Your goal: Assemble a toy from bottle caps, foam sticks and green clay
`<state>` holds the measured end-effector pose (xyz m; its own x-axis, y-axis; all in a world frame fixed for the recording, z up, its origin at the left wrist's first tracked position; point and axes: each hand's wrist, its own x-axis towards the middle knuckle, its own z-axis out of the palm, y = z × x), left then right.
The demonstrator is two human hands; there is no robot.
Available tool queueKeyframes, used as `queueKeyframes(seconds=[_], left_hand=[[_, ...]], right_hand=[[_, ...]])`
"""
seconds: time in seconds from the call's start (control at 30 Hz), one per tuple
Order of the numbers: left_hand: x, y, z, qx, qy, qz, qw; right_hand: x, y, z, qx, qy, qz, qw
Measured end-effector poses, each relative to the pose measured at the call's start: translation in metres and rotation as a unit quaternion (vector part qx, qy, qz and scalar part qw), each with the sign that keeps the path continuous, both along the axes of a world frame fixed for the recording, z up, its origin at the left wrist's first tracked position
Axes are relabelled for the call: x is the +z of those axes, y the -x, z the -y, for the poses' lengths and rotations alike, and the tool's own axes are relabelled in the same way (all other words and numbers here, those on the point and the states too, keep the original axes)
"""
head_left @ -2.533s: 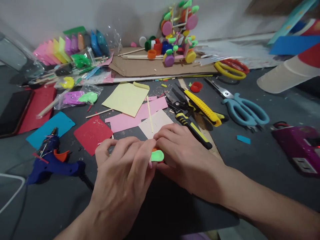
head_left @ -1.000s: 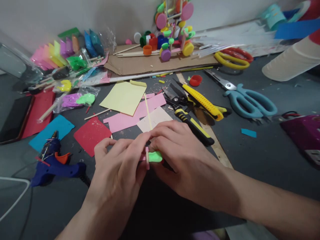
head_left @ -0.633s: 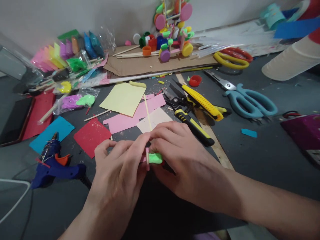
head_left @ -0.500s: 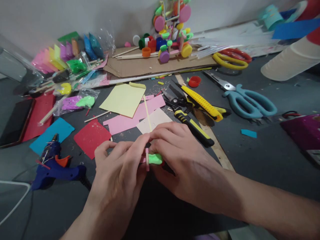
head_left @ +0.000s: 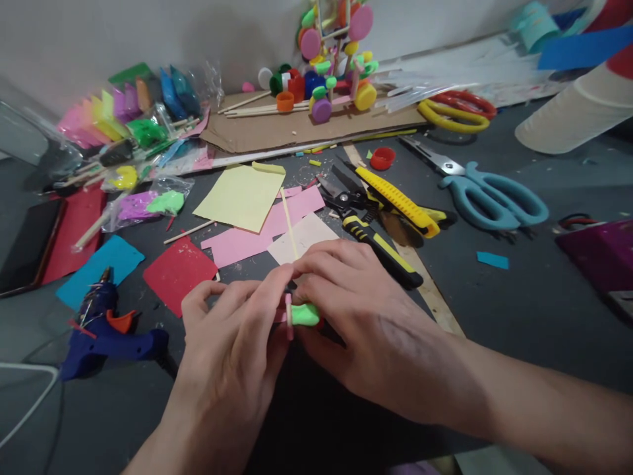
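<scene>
Between my two hands is a small craft piece made of a pink-wrapped stick [head_left: 289, 323] and a lump of bright green modelling clay [head_left: 305, 315]. My left hand [head_left: 232, 330] is closed around its left side, where a bit of pink shows. The fingers of my right hand [head_left: 346, 303] close on the green end, with a sliver of red just below it. Both sets of fingertips meet above the piece and hide much of it. Beyond my fingertips lies a thin pale yellow strip [head_left: 289, 221] across pink paper [head_left: 242, 247] and a cream sheet [head_left: 301, 239].
A blue hot glue gun [head_left: 106, 336] lies left, near red [head_left: 180, 274] and blue paper. Black-and-yellow pliers [head_left: 380, 251], a yellow cutter [head_left: 395, 198] and blue-handled scissors [head_left: 494, 191] lie right. A colourful clay-and-stick model [head_left: 341, 72] stands at the back on cardboard [head_left: 277, 135].
The view has shifted very slightly. Both hands keep their hold on the small craft piece, with hardly any movement of the fingers.
</scene>
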<state>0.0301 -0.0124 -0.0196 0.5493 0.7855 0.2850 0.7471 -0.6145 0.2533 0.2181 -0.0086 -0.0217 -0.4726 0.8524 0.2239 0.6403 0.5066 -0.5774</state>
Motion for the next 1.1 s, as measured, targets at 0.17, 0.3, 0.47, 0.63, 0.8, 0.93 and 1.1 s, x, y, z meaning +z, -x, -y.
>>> queueKeyframes(seconds=[0.17,0.3,0.47,0.63,0.8,0.93,1.1], left_hand=[[0.0013,-0.0007,0.0014,0.013,0.005,0.002,1.0],[0.0028,-0.0015,0.0023,0.022,0.016,0.0,1.0],[0.0028,-0.0028,0.0013,0.026,0.018,0.006,0.999],[0.0035,-0.0044,0.0018,0.023,0.026,-0.003,0.999],[0.0053,-0.0052,0.0033,0.017,0.032,-0.006,0.999],[0.0042,-0.0052,0.0037,0.025,0.026,-0.007,0.999],[0.0023,-0.0042,0.0015,0.029,0.019,0.001,0.999]], right_hand=[[0.0,0.0004,-0.0016,-0.001,0.006,0.007,1.0],[0.0014,0.0008,-0.0017,0.007,0.025,0.011,1.0],[0.002,0.0009,-0.0017,0.012,0.049,0.007,0.999],[0.0012,0.0022,-0.0021,0.006,0.044,-0.002,0.999],[0.0018,0.0031,-0.0004,-0.003,0.032,-0.005,0.999],[0.0019,0.0032,0.0,-0.001,0.029,0.002,1.0],[0.002,0.0022,0.0013,-0.01,0.03,0.005,0.999]])
